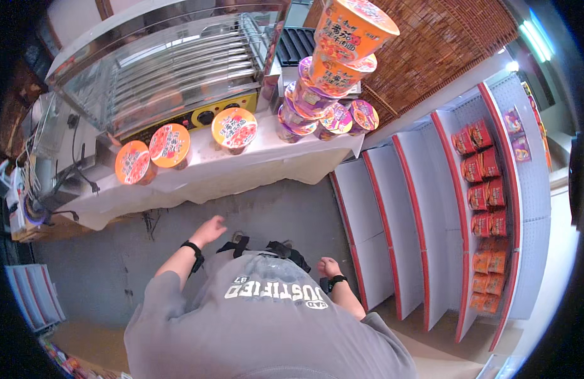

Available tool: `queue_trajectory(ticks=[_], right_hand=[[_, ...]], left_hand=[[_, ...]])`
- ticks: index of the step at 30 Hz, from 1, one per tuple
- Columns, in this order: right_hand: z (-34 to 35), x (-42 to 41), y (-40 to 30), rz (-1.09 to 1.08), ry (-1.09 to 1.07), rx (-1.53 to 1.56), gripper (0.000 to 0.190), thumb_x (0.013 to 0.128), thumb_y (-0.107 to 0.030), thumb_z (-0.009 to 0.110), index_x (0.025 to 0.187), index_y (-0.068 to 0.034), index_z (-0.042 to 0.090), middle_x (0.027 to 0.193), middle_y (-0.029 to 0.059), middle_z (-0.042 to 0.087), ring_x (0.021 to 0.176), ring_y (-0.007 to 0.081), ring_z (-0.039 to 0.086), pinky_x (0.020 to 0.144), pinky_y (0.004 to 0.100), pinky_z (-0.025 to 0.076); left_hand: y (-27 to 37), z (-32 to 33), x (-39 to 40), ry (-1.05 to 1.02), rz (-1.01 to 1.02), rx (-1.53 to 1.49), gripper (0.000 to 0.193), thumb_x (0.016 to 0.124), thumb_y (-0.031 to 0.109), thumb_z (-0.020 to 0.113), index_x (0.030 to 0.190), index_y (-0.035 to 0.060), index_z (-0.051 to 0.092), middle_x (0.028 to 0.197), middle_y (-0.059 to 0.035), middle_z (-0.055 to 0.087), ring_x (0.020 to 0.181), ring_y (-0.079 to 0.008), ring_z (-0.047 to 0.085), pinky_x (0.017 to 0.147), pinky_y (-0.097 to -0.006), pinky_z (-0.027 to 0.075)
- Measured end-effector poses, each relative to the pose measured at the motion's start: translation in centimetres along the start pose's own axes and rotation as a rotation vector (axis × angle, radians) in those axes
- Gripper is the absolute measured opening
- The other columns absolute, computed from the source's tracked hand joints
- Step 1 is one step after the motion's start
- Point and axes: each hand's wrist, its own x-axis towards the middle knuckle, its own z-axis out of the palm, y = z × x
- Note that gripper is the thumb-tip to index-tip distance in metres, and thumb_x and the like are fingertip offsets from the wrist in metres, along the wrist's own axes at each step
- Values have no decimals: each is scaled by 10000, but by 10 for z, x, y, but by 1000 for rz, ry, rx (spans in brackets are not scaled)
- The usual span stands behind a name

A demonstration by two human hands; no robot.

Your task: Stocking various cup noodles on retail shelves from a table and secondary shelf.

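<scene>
My left hand (209, 230) hangs over the floor in front of the cloth-covered table, its fingers loosely bent and nothing seen in it. Beside my waist on the right is my right hand (329, 267), loosely curled; whether it holds anything is unclear. On the table's front edge stand an orange-lidded instant noodle cup (234, 129), a second orange cup (169, 145) and a third orange cup (132, 162). Further right rises a tilted-looking stack with an orange noodle cup (353, 33) on top, another orange cup (341, 71) under it and purple cups (315, 99) lower down.
A glass-covered roller grill (187, 71) stands behind the cups. Loose cables (78, 161) lie at the table's left. White shelves with red edges (419, 227) rise close on my right, holding red noodle packs (481, 163) and orange packs (488, 279). A smaller shelf (33, 296) stands far left.
</scene>
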Motion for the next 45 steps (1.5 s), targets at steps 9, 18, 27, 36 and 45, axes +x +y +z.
queue_trajectory(ticks=[9,18,27,36,45], right_hand=[[-28,42,-5,41,-35,211,250,913,-205,485,1112,-56,507,838,81,607,611,168,559,511,301,467],[0,-23,-277,-709,-52,197,304,913,-147,552,1186,-42,468,933,73,605,789,125,585,677,243,482],[34,-156,-491,-1597,-63,-144,570,850,-191,667,1311,-15,381,1208,127,492,1137,215,488,957,338,400],[92,-188,-564,-1982,245,-387,713,726,-314,772,1287,-57,416,1308,233,385,1244,376,375,1030,444,314],[125,-184,-558,-1740,-35,-56,689,708,-262,814,1195,23,420,1173,150,455,1102,235,473,953,355,383]], left_hand=[[327,-121,49,479,927,-49,649,764,284,724,1281,44,413,1309,-149,447,1157,-266,478,895,-362,437],[523,-215,54,1062,1236,96,968,673,456,794,1390,84,262,1467,-193,191,1296,-299,346,1002,-439,374],[530,-209,80,877,1084,-123,719,711,242,818,1187,47,315,1181,-152,463,1086,-211,520,884,-336,495],[428,-243,-17,1110,1136,-221,750,730,158,798,1272,76,286,1232,-108,436,1150,-206,469,964,-357,421],[170,-237,-88,1524,541,-251,713,749,125,770,1272,43,292,1243,-148,434,1157,-224,465,985,-364,398]])
